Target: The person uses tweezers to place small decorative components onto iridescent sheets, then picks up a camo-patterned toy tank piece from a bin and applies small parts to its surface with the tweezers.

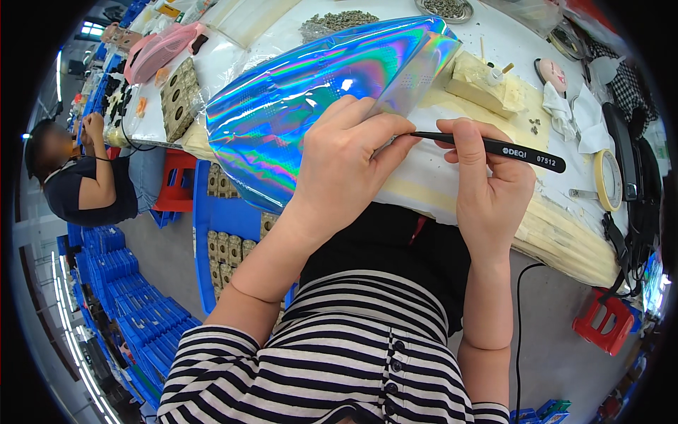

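Observation:
My right hand (494,184) grips a pair of black tweezers (519,152), its tips pointing left. Those tips meet the thumb and forefinger of my left hand (342,159), which are pinched together. Whatever lies in that pinch is too small or too hidden to make out. Under and beyond the left hand spreads a shiny blue rainbow-coloured film (282,106), its right end folded up near the fingers. A pale, tape-coloured block (484,85) with a small container and sticks on it stands just past the right hand.
Small metal parts (339,22) lie heaped at the back, more in a round dish (448,8). A tape roll (609,180) sits at right. A mottled plate with holes (180,99) lies left; below is a blue tray (205,240). Another person (88,184) sits at left.

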